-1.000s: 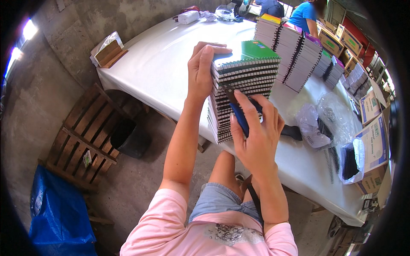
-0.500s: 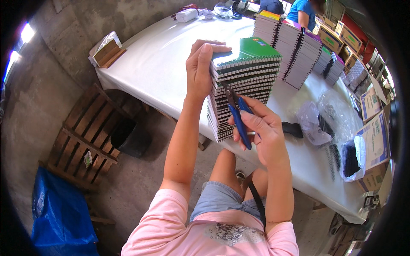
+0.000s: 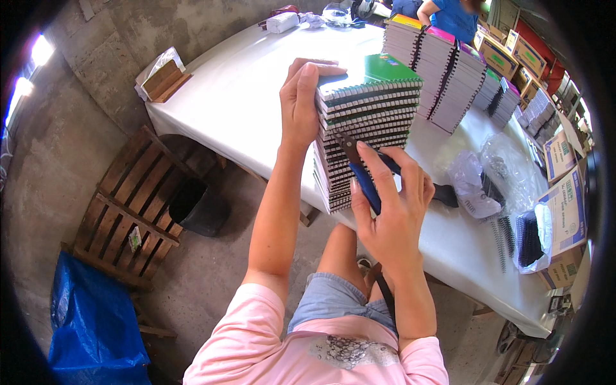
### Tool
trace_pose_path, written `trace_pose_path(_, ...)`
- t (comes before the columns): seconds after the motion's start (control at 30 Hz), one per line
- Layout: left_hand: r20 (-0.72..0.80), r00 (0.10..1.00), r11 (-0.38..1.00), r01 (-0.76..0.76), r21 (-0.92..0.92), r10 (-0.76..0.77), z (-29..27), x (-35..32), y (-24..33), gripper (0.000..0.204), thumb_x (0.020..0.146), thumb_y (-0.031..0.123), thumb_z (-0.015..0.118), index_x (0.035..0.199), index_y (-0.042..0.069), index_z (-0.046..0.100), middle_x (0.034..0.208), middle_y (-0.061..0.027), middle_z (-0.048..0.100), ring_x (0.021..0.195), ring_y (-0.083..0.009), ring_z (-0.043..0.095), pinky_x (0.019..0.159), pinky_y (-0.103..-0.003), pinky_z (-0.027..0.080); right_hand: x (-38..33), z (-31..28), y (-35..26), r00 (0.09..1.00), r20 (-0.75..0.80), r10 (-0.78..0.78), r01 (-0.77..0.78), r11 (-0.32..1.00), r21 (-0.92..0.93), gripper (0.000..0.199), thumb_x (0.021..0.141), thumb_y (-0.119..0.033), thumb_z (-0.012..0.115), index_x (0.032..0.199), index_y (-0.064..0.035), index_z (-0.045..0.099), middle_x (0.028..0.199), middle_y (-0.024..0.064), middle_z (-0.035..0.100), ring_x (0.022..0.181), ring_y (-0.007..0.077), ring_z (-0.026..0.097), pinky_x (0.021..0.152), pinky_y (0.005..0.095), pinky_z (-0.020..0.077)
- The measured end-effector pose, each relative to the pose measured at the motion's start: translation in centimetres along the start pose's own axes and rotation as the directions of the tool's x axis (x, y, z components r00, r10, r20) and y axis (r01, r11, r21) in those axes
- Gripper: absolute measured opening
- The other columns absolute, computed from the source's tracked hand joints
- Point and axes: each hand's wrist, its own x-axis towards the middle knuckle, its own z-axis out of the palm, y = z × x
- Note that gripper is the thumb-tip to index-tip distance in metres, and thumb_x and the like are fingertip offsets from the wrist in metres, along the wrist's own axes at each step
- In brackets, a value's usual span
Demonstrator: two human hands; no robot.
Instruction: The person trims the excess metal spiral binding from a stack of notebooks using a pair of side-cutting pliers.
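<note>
A tall stack of spiral-bound notebooks (image 3: 378,115) with green covers stands at the table's near edge, coil spines facing me. My left hand (image 3: 299,109) grips its upper left side, with the fingers bent over the top and the thumb pointing up. In my right hand (image 3: 396,208) is a pair of blue-handled wire cutters (image 3: 367,189). Their dark jaws touch or nearly touch the coil ends at the left corner, a few notebooks below the top. Whether a wire is between the jaws is too small to tell.
The white-covered table (image 3: 224,96) also holds taller notebook stacks (image 3: 443,83), plastic bags (image 3: 471,183) and loose black coils (image 3: 502,240). Cartons (image 3: 564,212) line the right side. A person in blue (image 3: 455,19) is at the far side. A black bin (image 3: 205,208) stands below left.
My right hand has rolled over so its back shows more, and the cutters' jaws have dropped slightly along the coils. My left hand stays put. The person in blue has shifted an arm.
</note>
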Motion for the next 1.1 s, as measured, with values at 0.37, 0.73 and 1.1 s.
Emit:
trace_pose_path(0.37,-0.009,1.0,1.0,0.016,0.012,-0.016,0.0,0.0,0.0,0.048,0.098,0.027,0.034,0.087,-0.002,0.07,0.094,-0.0127,0.062,0.097,-0.022,0.053,0.089,-0.034,0.039,-0.1,1.7,0.6,0.998,0.036,0.05,-0.059,0.945,0.322,0.04,0.084,-0.018,0.062,0.124,-0.0146,0.057,0.101,0.0102,0.056,0.08,0.0212,0.057,0.062,0.0286,0.0431)
trace_pose_path(0.73,0.0,1.0,0.999,0.029,-0.044,-0.029,0.0,-0.1,-0.1,0.046,0.098,0.026,0.035,0.086,-0.002,0.07,0.094,-0.0111,0.061,0.098,-0.0207,0.053,0.088,-0.033,0.04,-1.4,2.7,0.5,0.966,0.125,0.226,-0.257,0.787,0.562,0.042,0.084,-0.021,0.061,0.125,-0.0142,0.054,0.107,0.0096,0.054,0.092,0.0213,0.053,0.08,0.0367,0.0381)
trace_pose_path(1.1,-0.008,1.0,0.999,-0.001,-0.041,0.0,-0.1,0.0,-0.3,0.046,0.097,0.025,0.035,0.086,-0.002,0.07,0.093,-0.0121,0.061,0.097,-0.0215,0.053,0.088,-0.034,0.039,-1.1,3.2,0.1,0.998,-0.007,0.056,-0.052,0.966,0.255,0.044,0.081,-0.02,0.063,0.124,-0.0163,0.055,0.103,0.0093,0.053,0.09,0.0275,0.055,0.074,0.041,0.0422)
